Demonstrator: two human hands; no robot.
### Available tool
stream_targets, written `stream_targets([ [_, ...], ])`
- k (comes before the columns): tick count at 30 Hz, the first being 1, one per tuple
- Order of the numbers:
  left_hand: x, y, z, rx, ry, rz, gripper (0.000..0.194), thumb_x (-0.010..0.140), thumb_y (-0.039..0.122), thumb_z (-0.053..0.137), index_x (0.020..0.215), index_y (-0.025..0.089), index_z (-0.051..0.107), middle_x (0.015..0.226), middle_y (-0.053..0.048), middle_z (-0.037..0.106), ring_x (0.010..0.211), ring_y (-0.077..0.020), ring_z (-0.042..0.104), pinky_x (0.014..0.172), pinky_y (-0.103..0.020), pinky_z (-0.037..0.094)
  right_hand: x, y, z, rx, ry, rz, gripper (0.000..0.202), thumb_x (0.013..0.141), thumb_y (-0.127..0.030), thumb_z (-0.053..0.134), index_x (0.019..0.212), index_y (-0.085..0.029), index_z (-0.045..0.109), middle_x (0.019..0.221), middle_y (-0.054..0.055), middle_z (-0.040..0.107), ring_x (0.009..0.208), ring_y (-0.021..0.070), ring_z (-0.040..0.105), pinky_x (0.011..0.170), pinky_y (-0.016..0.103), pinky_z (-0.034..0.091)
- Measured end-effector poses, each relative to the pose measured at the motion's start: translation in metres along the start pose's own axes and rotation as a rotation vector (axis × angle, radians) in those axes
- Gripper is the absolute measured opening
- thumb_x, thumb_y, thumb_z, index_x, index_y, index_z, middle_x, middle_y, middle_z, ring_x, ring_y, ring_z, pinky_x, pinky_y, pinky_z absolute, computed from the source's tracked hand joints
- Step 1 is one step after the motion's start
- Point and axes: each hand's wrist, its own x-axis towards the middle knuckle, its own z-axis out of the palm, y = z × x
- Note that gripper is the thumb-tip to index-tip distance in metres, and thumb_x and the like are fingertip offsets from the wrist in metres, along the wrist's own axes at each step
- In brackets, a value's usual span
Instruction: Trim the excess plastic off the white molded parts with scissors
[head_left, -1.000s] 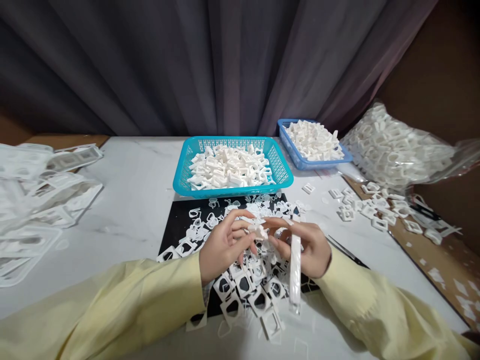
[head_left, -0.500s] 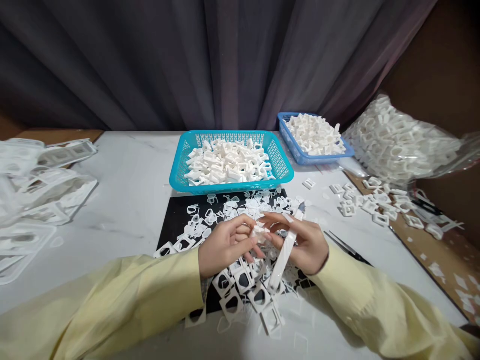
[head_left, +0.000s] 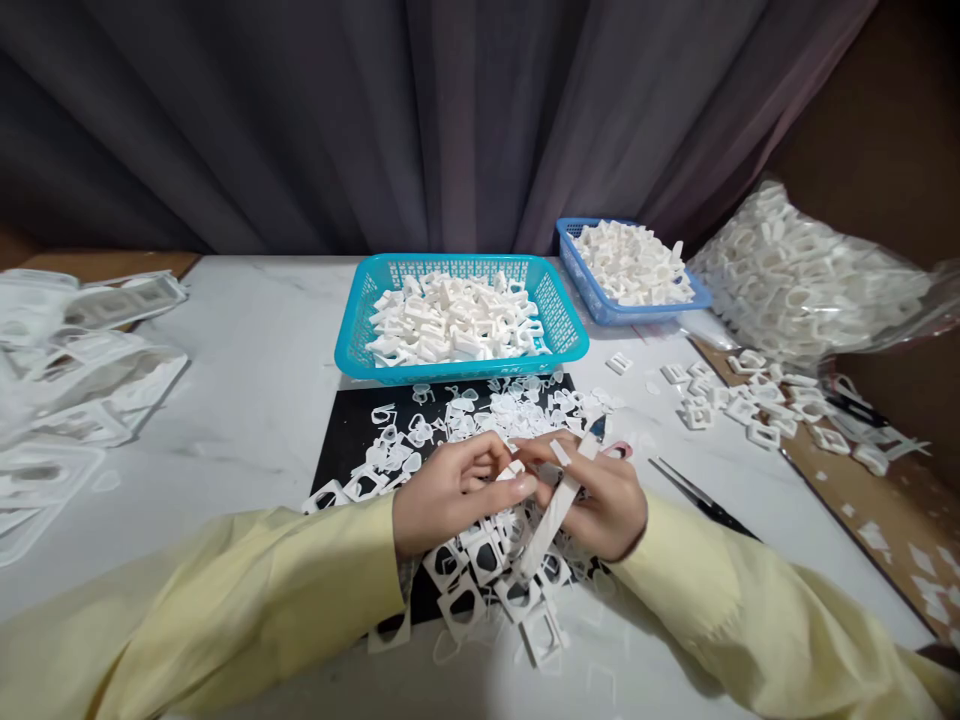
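Observation:
My left hand (head_left: 459, 492) is closed, pinching a small white plastic piece (head_left: 511, 470) between thumb and fingers. Its fingertips meet those of my right hand (head_left: 600, 497), which partly hide the piece. Lying across my right palm is a long white-wrapped tool (head_left: 551, 522) with a dark pointed tip, probably a craft knife; the tip points up and away from me. A small white scrap (head_left: 559, 453) shows by the right fingers. Under both hands, white square frames with cut-out holes (head_left: 462, 606) and thin offcuts (head_left: 517, 408) cover much of a black mat (head_left: 341, 425).
Behind the mat stands a turquoise basket (head_left: 461, 374) of white pieces, with a blue basket (head_left: 652, 316) to its right. A clear bag of white parts (head_left: 810, 270) leans at far right. Dark tweezers (head_left: 701, 495) lie right of my hand. White frame sheets (head_left: 90, 390) pile at left.
My right hand has shifted slightly left and turned, tilting the white-wrapped tool further over. My left thumb has moved over the small piece. The view has shifted a little.

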Motion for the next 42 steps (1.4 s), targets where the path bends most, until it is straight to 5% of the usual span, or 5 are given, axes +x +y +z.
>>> stream_targets([
  [6, 0.003, 0.002, -0.005, 0.031, 0.02, 0.023, 0.021, 0.081, 0.031, 0.058, 0.069, 0.015, 0.058, 0.07, -0.001, 0.06, 0.073, -0.0147, 0.057, 0.073, -0.029, 0.043, -0.001, 0.004, 0.0, -0.065, 0.011, 0.011, 0.032, 0.082, -0.016, 0.058, 0.113, -0.02, 0.055, 0.086, 0.006, 0.065, 0.083, 0.0177, 0.06, 0.073, 0.032, 0.052],
  [11, 0.004, 0.003, -0.012, -0.096, 0.014, 0.026, 0.025, 0.083, 0.027, 0.056, 0.061, 0.015, 0.056, 0.089, -0.004, 0.064, 0.079, -0.0151, 0.055, 0.073, -0.028, 0.04, 0.003, 0.007, -0.006, -0.102, 0.005, 0.103, 0.037, 0.077, -0.031, 0.067, 0.11, -0.019, 0.059, 0.089, 0.007, 0.067, 0.084, 0.0195, 0.062, 0.074, 0.033, 0.052],
  [18, 0.005, 0.002, -0.012, -0.193, -0.004, 0.01, 0.026, 0.083, 0.023, 0.053, 0.06, 0.015, 0.061, 0.085, -0.004, 0.059, 0.08, -0.0157, 0.053, 0.075, -0.028, 0.037, 0.005, -0.006, -0.023, -0.024, -0.018, 0.293, 0.044, 0.098, -0.036, 0.021, 0.119, -0.023, 0.058, 0.063, 0.0, 0.062, 0.05, 0.01, 0.056, 0.044, 0.023, 0.045],
  [25, 0.006, 0.002, -0.012, -0.23, -0.016, -0.031, 0.024, 0.082, 0.022, 0.055, 0.061, 0.014, 0.064, 0.087, -0.004, 0.059, 0.084, -0.0165, 0.053, 0.08, -0.029, 0.036, 0.012, -0.013, -0.02, 0.048, 0.001, 0.39, 0.011, 0.086, -0.027, 0.055, 0.091, -0.018, 0.059, 0.055, -0.004, 0.064, 0.041, 0.008, 0.056, 0.045, 0.02, 0.049],
  [42, 0.008, -0.001, -0.012, -0.238, 0.026, -0.087, 0.019, 0.079, 0.027, 0.06, 0.065, 0.015, 0.066, 0.078, -0.003, 0.062, 0.081, -0.0168, 0.055, 0.081, -0.031, 0.037, 0.019, -0.013, -0.024, -0.003, -0.177, 0.014, 0.013, 0.08, -0.008, 0.059, 0.072, -0.018, 0.057, 0.09, 0.009, 0.071, 0.085, 0.0153, 0.067, 0.071, 0.028, 0.057],
])
